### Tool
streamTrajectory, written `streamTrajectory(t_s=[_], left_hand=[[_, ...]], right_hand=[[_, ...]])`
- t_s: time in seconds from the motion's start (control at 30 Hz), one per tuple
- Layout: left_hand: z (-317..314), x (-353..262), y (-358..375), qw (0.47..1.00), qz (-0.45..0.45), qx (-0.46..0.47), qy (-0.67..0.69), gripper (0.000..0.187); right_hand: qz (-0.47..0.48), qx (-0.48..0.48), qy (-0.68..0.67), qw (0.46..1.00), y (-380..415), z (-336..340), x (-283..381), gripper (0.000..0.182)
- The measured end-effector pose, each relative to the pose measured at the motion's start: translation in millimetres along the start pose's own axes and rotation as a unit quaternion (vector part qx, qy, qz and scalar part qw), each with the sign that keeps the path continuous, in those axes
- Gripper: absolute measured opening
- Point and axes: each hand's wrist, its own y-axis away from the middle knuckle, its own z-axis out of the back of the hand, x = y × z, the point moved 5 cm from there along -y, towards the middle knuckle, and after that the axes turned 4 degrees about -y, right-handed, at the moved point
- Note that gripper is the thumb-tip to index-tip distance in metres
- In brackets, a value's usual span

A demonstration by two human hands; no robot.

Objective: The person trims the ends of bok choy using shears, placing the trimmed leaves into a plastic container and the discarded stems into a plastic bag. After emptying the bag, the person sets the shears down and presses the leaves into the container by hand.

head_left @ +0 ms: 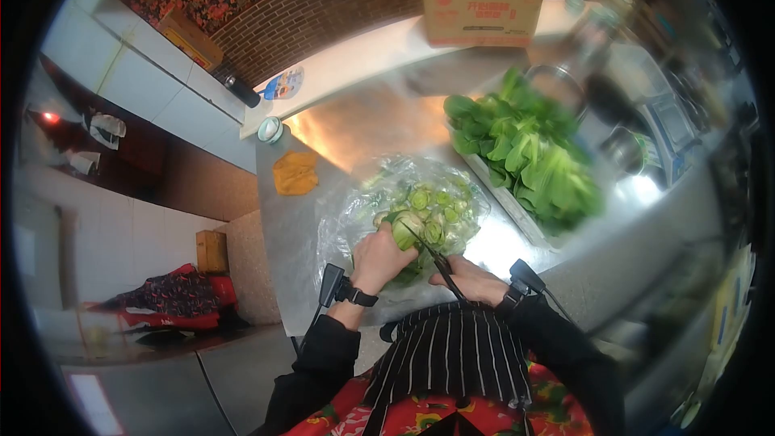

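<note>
My left hand [381, 260] is closed around a head of bok choy [408, 230], holding it over an open clear plastic bag [343, 222]. In my right hand [478, 281] is a pair of dark scissors [440, 262], blades pointing up and left against the pale base of that bok choy. More bok choy pieces [440, 202], with their pale green bases facing up, lie in the bag just beyond my hands. My fingers hide part of the held bok choy and the scissor handles.
Leafy bok choy [525, 153] is heaped on a tray [517, 214] at right. An orange cloth [295, 173] and a small bowl [270, 130] are on the steel table [282, 234] at left. A cardboard box [480, 4] and a dark bottle [241, 91] stand behind.
</note>
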Motion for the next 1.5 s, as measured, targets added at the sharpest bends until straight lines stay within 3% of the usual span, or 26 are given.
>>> streamTrajectory(t_s=[0.1,0.2,0.3,0.4,0.53,0.63,0.7,0.73,0.8,0.83,0.87,0.9,0.97,1.07,1.2,1.3,1.4,1.47,1.5], left_hand=[[1.8,1.7,0.1,0.999,-0.025,-0.013,-0.038,0.062],[-6.3,5.5,-7.0,0.995,-0.054,-0.026,-0.081,0.058],[-15.2,10.0,-10.3,0.986,-0.084,-0.079,-0.124,0.044],[-30.3,12.9,-8.5,0.986,-0.068,-0.072,-0.132,0.044],[-45.7,15.6,-6.6,0.981,-0.091,-0.075,-0.154,0.047],[-50.2,30.9,-7.4,0.982,-0.083,-0.077,-0.154,0.045],[-46.0,37.4,-8.0,0.979,-0.083,-0.08,-0.166,0.046],[-40.4,41.0,-6.3,0.983,-0.063,-0.096,-0.142,0.047],[-27.9,42.8,-9.0,0.984,-0.048,-0.121,-0.119,0.048],[-20.2,39.4,-1.9,0.98,-0.12,-0.158,-0.014,0.047],[-7.9,32.2,6.5,0.959,-0.19,-0.192,0.09,0.048],[-1.5,26.2,9.0,0.958,-0.191,-0.194,0.088,0.048],[14.9,3.6,14.0,0.925,-0.236,-0.197,0.224,0.05],[42.0,-56.3,9.6,0.913,-0.235,-0.146,0.3,0.058],[43.7,-155.2,-18.2,0.887,-0.29,-0.136,0.334,0.052],[25.1,-247.4,-35.0,0.881,-0.325,-0.053,0.339,0.058],[-11.1,-317.6,-43.9,0.921,-0.289,0.014,0.26,0.07],[-57.7,-346.4,-60.9,0.933,-0.352,-0.073,0.029,0.09],[-90.6,-349.4,-71.6,0.93,-0.36,-0.069,0.027,0.09]], right_hand=[[-0.06,0.01,0.036,0.998,3.7,2.1,6.2,0.057],[-0.062,-0.024,0.095,0.993,-9.1,-1.2,-4.2,0.054],[-0.089,-0.036,0.116,0.989,-20.7,-1.9,-15.6,0.053],[-0.076,0.03,0.06,0.995,-31.1,3.5,-16.8,0.052],[-0.099,0.015,0.066,0.993,-33.3,2.1,-6.7,0.053],[-0.073,-0.037,0.124,0.989,-34.0,-3.6,-15.4,0.061],[0.064,-0.074,0.163,0.982,-43.9,-3.2,-16.2,0.054],[0.026,-0.088,0.118,0.989,-41.9,-1.8,-18.3,0.05],[0.05,-0.097,0.114,0.987,-39.3,-0.8,-20.6,0.051],[0.07,-0.096,0.111,0.987,-37.8,-2.2,-22.6,0.053],[0.022,-0.05,0.066,0.996,-32.9,-3.7,-24.1,0.049],[0.024,-0.051,0.066,0.996,-31.5,-2.9,-22.3,0.049],[0.006,-0.016,0.105,0.994,-24.7,-6.4,-28.6,0.047],[0.006,-0.045,0.119,0.992,-25.2,-12.9,-53.8,0.051],[0.032,-0.075,0.089,0.993,-18.2,-23.4,-70.4,0.051],[0.067,-0.105,0.096,0.988,-22.5,-33.4,-86.5,0.052],[0.136,-0.139,0.068,0.979,-34.6,-46.0,-111.6,0.049],[0.233,-0.164,-0.009,0.958,-31.8,-44.7,-115.9,0.038],[0.282,-0.175,-0.046,0.942,-32.9,-48.6,-121.0,0.034]])
